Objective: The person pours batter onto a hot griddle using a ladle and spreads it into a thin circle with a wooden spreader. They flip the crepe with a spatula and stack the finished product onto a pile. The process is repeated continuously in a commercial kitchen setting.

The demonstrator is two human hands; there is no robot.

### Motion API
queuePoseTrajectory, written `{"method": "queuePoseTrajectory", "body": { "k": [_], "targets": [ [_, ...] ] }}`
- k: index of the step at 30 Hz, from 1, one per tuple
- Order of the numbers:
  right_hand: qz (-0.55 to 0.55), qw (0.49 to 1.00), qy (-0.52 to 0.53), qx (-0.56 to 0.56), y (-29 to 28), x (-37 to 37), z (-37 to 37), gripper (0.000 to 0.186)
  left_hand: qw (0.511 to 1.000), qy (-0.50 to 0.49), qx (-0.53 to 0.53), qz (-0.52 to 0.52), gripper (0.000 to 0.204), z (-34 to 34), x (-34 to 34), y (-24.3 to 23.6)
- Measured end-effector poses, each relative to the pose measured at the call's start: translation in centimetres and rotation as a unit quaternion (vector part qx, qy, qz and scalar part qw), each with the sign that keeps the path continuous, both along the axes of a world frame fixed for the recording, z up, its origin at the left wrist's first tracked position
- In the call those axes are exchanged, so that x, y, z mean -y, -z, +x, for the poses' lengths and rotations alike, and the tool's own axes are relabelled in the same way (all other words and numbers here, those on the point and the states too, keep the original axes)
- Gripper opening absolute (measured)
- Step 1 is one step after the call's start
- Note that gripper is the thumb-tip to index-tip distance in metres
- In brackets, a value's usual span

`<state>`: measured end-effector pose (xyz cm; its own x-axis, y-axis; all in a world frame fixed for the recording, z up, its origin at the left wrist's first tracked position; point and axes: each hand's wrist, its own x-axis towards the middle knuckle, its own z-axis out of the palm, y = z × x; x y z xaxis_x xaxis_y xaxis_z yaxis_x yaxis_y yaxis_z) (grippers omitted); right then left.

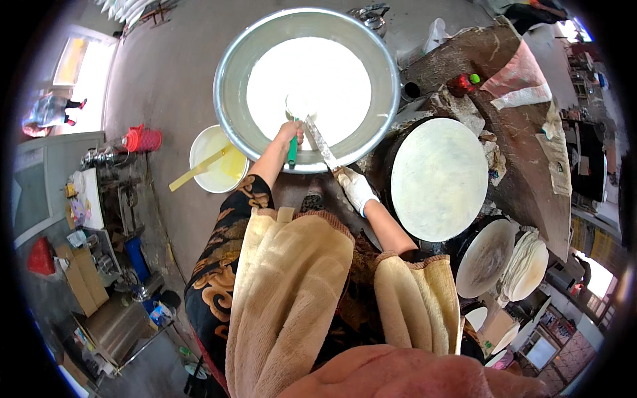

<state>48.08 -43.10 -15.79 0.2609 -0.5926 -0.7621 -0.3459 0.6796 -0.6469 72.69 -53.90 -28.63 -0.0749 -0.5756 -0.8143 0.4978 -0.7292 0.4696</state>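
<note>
In front of me stands a wide metal basin (232, 99) holding white, smooth liquid like batter (308, 69). My left hand (289, 132) is bare and closed round the green handle of a ladle (292, 152), whose round head meets the batter. My right hand (357, 188), in a white glove, grips a long, flat scraper (322, 144) smeared with white. The scraper slants over the basin's near rim, its far end close to the ladle. To the right of the gloved hand lies a round griddle (438, 179) covered with a pale, thin layer.
Left of the basin is a white bucket (200, 149) with a yellow stick (199, 169) across it. A second round griddle (486, 257) and a stack of thin flatbreads (525, 265) stand at the right. A red bottle (459, 85) with a green cap lies beyond the large griddle.
</note>
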Motion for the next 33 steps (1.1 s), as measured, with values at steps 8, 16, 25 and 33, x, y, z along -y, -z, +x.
{"method": "queuePoseTrajectory", "body": {
  "k": [8, 16, 25, 33],
  "targets": [
    [-0.183, 0.960, 0.142, 0.161, -14.8, 3.3, 0.0, 0.040, 0.930, 0.068, 0.135, -0.336, 0.009, -0.1, 7.0, -29.0],
    [-0.211, 0.938, 0.111, 0.251, -25.3, 4.9, -6.2, 0.046, 0.841, 0.045, 0.256, -0.475, 0.020, 4.4, 6.7, -45.9],
    [-0.169, 0.963, 0.076, 0.198, -20.8, 6.9, -10.0, 0.041, 0.962, 0.109, -0.125, -0.216, 0.023, 0.8, 4.5, -33.5],
    [-0.134, 0.989, 0.050, -0.020, -15.5, -1.0, -21.9, 0.043, 0.949, 0.099, -0.293, -0.052, 0.025, -2.7, 4.1, -28.0]
  ]
}}
